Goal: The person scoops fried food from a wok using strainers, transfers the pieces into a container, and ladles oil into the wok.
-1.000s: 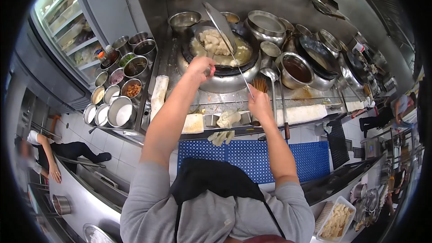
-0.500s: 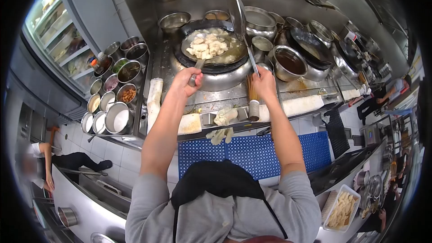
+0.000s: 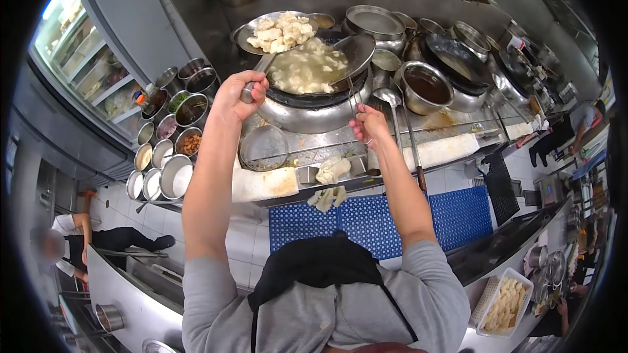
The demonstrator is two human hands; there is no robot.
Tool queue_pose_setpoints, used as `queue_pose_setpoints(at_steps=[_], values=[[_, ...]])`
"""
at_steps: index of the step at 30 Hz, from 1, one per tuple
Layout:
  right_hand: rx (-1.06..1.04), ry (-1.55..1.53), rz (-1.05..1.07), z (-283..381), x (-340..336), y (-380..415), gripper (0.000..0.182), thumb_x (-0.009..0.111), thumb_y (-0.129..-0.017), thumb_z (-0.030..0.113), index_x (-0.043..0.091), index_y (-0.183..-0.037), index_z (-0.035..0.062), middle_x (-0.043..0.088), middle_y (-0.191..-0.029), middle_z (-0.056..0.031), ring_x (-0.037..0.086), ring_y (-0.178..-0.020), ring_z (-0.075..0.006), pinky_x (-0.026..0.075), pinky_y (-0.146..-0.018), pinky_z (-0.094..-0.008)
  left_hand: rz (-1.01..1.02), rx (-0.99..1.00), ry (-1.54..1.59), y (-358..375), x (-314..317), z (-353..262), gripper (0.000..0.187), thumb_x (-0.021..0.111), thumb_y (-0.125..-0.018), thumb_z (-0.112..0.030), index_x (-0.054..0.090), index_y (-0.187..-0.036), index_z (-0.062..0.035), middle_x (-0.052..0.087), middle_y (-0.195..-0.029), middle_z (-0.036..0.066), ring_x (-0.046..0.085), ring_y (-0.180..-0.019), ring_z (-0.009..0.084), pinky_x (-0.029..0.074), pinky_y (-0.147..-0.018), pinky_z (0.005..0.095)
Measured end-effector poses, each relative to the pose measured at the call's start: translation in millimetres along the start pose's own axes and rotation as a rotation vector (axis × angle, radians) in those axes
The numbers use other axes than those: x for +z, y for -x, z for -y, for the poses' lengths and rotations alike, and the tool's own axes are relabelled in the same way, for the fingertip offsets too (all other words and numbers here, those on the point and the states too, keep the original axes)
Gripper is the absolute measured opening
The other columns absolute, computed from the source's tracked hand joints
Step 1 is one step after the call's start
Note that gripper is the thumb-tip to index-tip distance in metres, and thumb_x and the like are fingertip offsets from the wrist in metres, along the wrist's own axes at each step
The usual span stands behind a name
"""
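My left hand [image 3: 241, 95] is closed on the handle of a strainer [image 3: 306, 21], which is heaped with pale food pieces [image 3: 280, 33] and raised above the back left of the wok. Bubbling liquid with more pale pieces [image 3: 311, 65] fills the wok [image 3: 294, 99]. My right hand [image 3: 369, 124] pinches the wire handle of a round skimmer [image 3: 358, 52], whose bowl is tilted at the wok's right edge. A ladle [image 3: 387, 96] and a long wooden-handled tool [image 3: 420, 180] lie to the right of that hand.
Metal pots of ingredients [image 3: 190, 111] stand at the left. A pot of dark sauce [image 3: 426, 86] and a second wok [image 3: 454, 65] are at the right. White cloths [image 3: 265, 183] line the front edge. One person [image 3: 85, 235] is at the left, another [image 3: 575, 127] at far right.
The strainer has risen up and left with the food. The long-handled tool left my right hand and now lies on the stove; that hand holds the skimmer. A round metal lid or pan shows at front left.
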State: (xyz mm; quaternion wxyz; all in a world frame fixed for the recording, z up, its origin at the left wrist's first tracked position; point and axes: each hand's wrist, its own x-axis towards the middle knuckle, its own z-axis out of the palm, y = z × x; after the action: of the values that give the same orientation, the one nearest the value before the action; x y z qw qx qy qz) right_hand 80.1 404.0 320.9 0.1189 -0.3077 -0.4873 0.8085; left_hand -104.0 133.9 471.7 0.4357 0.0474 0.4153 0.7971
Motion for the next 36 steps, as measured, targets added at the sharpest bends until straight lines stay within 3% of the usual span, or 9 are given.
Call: queue_pose_setpoints(at_steps=[6, 10, 14, 17, 24, 25, 28, 32, 36], values=[[0.115, -0.232, 0.251, -12.6, -6.0, -48.5, 0.032, 0.047, -0.09, 0.003, 0.049, -0.119, 0.0151, 0.06, -0.071, -0.0096, 0.047, -0.046, -0.012, 0.034, -0.035, -0.0225, -0.067, 0.05, -0.011, 15.4, -3.3, -2.7, 0.009, 0.054, -0.08, 0.003, 0.046, -0.083, 0.0047, 0.056, -0.076, 0.017, 0.049, -0.048, 0.0092, 0.04, -0.035, 0.0174], [0.088, -0.171, 0.323, -7.5, -20.5, -56.7, 0.038, 0.047, -0.091, 0.005, 0.047, -0.128, 0.0142, 0.059, -0.071, -0.0078, 0.046, -0.047, -0.0112, 0.033, -0.036, -0.0234, -0.071, 0.089, 0.0, 30.5, -21.6, 4.0, 0.014, 0.054, -0.08, 0.005, 0.044, -0.087, -0.0005, 0.055, -0.076, 0.018, 0.049, -0.048, 0.0106, 0.038, -0.036, 0.0186], [-0.015, -0.079, 0.272, -15.3, 2.4, -70.2, 0.039, 0.05, -0.091, 0.008, 0.048, -0.129, 0.0144, 0.059, -0.068, -0.0069, 0.048, -0.046, -0.011, 0.037, -0.038, -0.0231, -0.097, 0.082, -0.051, 20.0, -40.9, 15.2, 0.017, 0.054, -0.08, 0.004, 0.043, -0.092, -0.0013, 0.056, -0.076, 0.016, 0.049, -0.049, 0.0099, 0.039, -0.036, 0.0186], [-0.043, -0.02, 0.134, -6.1, 3.0, -27.1, 0.036, 0.051, -0.091, 0.007, 0.051, -0.126, 0.014, 0.059, -0.068, -0.0071, 0.048, -0.046, -0.0111, 0.036, -0.038, -0.0231, -0.047, 0.105, -0.076, 37.2, -56.4, 28.5, 0.014, 0.053, -0.082, 0.002, 0.044, -0.092, -0.001, 0.056, -0.077, 0.015, 0.049, -0.049, 0.0099, 0.039, -0.037, 0.0186], [-0.12, -0.039, 0.128, -1.3, -13.5, -5.9, 0.038, 0.052, -0.091, 0.006, 0.049, -0.128, 0.0107, 0.059, -0.067, -0.0083, 0.047, -0.043, -0.0123, 0.035, -0.036, -0.0238, -0.115, 0.057, -0.029, 19.8, -79.1, 46.4, 0.021, 0.052, -0.081, 0.005, 0.041, -0.098, -0.0007, 0.054, -0.076, 0.016, 0.05, -0.05, 0.0114, 0.04, -0.037, 0.0188], [-0.128, -0.041, 0.099, -0.1, -18.0, 3.6, 0.037, 0.052, -0.091, 0.006, 0.05, -0.128, 0.0106, 0.058, -0.067, -0.0079, 0.047, -0.043, -0.012, 0.034, -0.036, -0.0239, -0.103, 0.06, -0.047, 20.2, -82.5, 48.6, 0.011, 0.054, -0.078, 0.006, 0.046, -0.084, -0.0005, 0.056, -0.072, 0.012, 0.051, -0.05, 0.0103, 0.041, -0.039, 0.0196], [-0.15, -0.035, 0.109, 11.4, -29.2, 35.9, 0.04, 0.053, -0.09, 0.005, 0.05, -0.13, 0.0106, 0.059, -0.066, -0.0081, 0.048, -0.043, -0.0118, 0.034, -0.035, -0.0239, -0.167, 0.084, -0.09, 19.7, -80.1, 56.6, 0.023, 0.054, -0.08, 0.006, 0.04, -0.097, -0.0014, 0.054, -0.074, 0.014, 0.05, -0.049, 0.0107, 0.04, -0.037, 0.0189], [-0.227, -0.004, 0.108, 22.8, -40.0, 66.1, 0.04, 0.054, -0.09, 0.008, 0.05, -0.13, 0.0117, 0.058, -0.066, -0.007, 0.046, -0.042, -0.0088, 0.033, -0.034, -0.0208, -0.148, 0.088, -0.165, 11.0, -79.8, 61.4, 0.011, 0.054, -0.078, 0.005, 0.047, -0.084, -0.0017, 0.055, -0.069, 0.01, 0.051, -0.049, 0.0092, 0.042, -0.038, 0.0194], [-0.273, 0.14, 0.119, 44.5, -42.4, 92.5, 0.041, 0.054, -0.091, 0.008, 0.05, -0.131, 0.0117, 0.058, -0.066, -0.0063, 0.046, -0.042, -0.0081, 0.032, -0.034, -0.0208, -0.148, 0.081, -0.213, -0.5, -66.2, 64.2, 0.01, 0.055, -0.077, 0.006, 0.048, -0.081, -0.0008, 0.053, -0.065, 0.008, 0.051, -0.048, 0.0119, 0.042, -0.039, 0.0223]])
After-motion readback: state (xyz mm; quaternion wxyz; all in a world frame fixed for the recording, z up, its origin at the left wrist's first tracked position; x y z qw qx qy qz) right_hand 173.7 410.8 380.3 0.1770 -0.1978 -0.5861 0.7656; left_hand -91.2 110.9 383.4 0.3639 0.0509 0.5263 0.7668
